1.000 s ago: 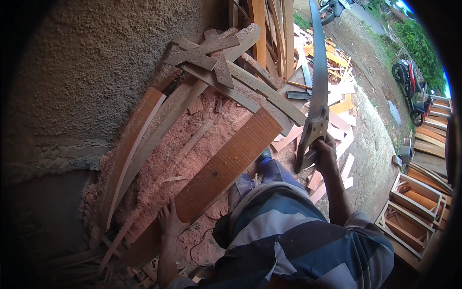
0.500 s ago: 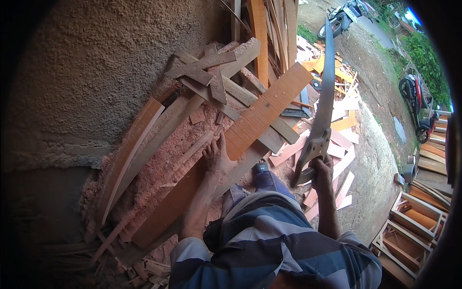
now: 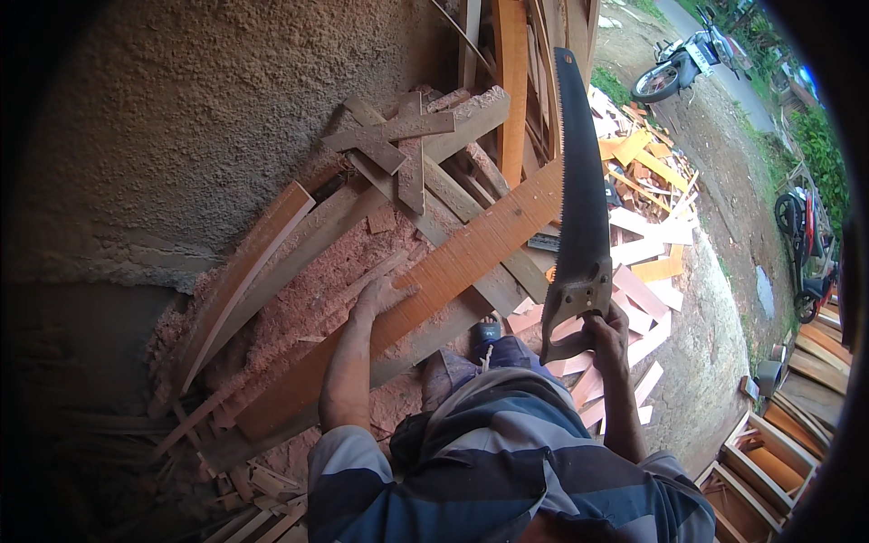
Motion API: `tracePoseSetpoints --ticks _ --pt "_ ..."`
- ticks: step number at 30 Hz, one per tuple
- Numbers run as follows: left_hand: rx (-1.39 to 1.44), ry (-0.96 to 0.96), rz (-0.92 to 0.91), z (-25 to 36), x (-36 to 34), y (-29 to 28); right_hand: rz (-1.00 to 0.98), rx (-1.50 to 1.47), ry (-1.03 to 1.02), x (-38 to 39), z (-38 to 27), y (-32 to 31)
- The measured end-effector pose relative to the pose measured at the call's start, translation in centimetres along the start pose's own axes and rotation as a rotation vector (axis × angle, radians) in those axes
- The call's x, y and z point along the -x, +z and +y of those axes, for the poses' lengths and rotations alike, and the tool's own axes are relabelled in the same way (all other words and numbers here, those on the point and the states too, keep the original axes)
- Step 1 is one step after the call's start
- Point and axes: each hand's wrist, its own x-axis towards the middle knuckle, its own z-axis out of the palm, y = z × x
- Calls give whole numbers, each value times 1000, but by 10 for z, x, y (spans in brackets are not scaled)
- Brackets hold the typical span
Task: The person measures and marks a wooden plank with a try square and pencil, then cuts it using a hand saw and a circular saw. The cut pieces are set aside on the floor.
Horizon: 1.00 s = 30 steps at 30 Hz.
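The handsaw and the plank at the head camera's view. The right hand (image 3: 608, 339) held the handsaw (image 3: 582, 181) by its handle, the fingers curled around the grip; the dark blade stood nearly upright in view, its teeth toward the left. The left hand (image 3: 383, 297) rested on the long brown plank (image 3: 475, 240) at its wall-side edge; whether its fingers pinched that edge or merely lay on it could not be told. The plank ran obliquely from lower left to upper right in front of the person, over a greyish board (image 3: 439, 337) lying nearly parallel to it. Its upper end met the saw blade in view; contact between the two could not be determined.

Toward the rough wall (image 3: 226, 136), pinkish sawdust (image 3: 299, 308) surrounded a curved board (image 3: 240, 281), and several battens (image 3: 389, 131) lay crossed in a heap. To the right of the saw, pale offcuts (image 3: 643, 282) covered the ground. Farther off stood a motorcycle (image 3: 688, 65), and wooden frames (image 3: 751, 462) occupied the lower right.
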Motion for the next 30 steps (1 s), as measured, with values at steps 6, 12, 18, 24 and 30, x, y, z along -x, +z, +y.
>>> tracePoseSetpoints --ticks 6,12,18,24,30 --pt "-155 -208 35 51 39 -13 -31 14 -51 1 -1 18" --pt "-549 -138 308 73 97 -10 -40 -3 -45 33 -8 56" --pt "-479 -60 380 59 113 3 -132 7 -146 65 -22 91" --pt "-477 -121 289 62 113 0 -138 -47 -277 89 -27 98" --pt "-234 -204 391 71 113 -3 -286 22 -337 93 -31 72"
